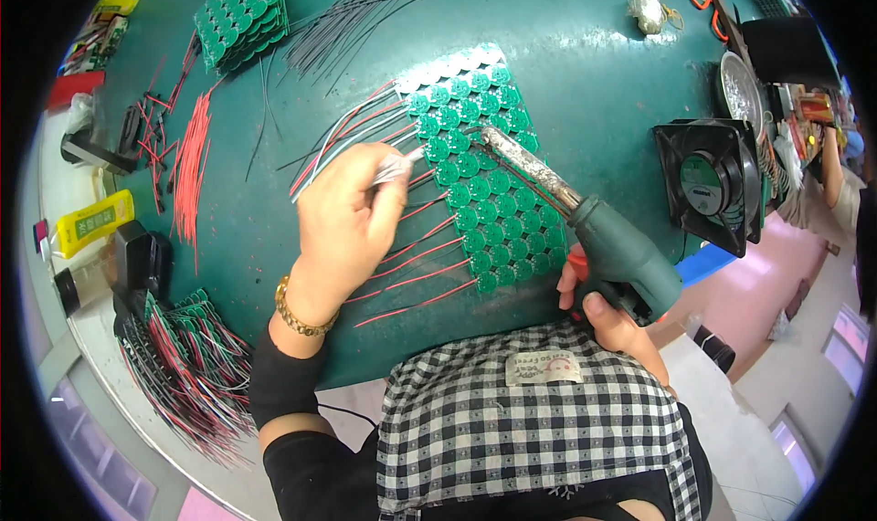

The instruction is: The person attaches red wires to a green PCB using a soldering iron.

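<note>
A panel of round green circuit boards (493, 188) lies on the green table in front of me. Red wires (416, 252) stick out leftward from its left edge, with white and dark ones among them higher up. My left hand (343, 215) is closed at that edge, pinching a small bunch of white wires (393, 168). In my right hand (619, 327) is a dark green soldering gun (626, 252), held by its handle. Its metal barrel (530, 160) slants over the panel, and the tip is near the boards close to my left fingers; contact there cannot be made out.
Stacked green panels (239, 19) and loose dark wires (352, 19) lie at the back. Loose red wires (190, 174) are at left, above a pile of wired boards (187, 366). A black fan (708, 183) stands at right; orange-handled scissors (708, 10) lie far right.
</note>
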Tool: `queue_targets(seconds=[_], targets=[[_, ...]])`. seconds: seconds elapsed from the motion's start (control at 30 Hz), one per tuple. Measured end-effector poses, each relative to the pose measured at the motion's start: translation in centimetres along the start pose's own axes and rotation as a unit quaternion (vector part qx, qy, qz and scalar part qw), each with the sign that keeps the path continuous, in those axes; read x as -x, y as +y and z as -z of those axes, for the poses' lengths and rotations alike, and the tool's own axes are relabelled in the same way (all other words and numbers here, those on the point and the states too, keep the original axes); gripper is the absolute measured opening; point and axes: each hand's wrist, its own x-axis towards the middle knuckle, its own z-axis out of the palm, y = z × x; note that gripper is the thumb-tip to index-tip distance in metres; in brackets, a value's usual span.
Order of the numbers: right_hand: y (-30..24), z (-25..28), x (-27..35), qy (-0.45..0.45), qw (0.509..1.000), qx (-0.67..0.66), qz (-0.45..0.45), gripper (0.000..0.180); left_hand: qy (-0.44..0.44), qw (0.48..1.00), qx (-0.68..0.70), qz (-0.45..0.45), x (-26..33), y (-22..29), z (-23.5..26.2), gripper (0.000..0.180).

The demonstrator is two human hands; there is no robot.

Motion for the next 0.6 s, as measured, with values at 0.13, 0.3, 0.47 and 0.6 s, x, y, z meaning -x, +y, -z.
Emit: queue_targets(seconds=[0.13, 0.3, 0.47, 0.6], targets=[[0.0, -0.1, -0.3, -0.014, 1.000, 0.004, 0.000, 0.063, -0.015, 0.997, 0.013, 0.076, -0.5, 0.4, -0.7, 0.007], [0.4, -0.2, -0.4, -0.051, 0.998, 0.036, 0.005, 0.052, -0.001, 0.995, 0.012, 0.096, -0.2, -0.8, -1.0, 0.009], [0.5, -0.2, -0.7, -0.034, 0.984, 0.159, 0.072, 0.027, 0.012, 0.995, 0.016, 0.102, -0.4, -0.8, -1.3, 0.008], [0.4, -0.5, -1.0, -0.017, 0.973, 0.204, 0.108, 0.013, 0.022, 0.994, 0.018, 0.106, -0.3, -0.9, -1.4, 0.008]])
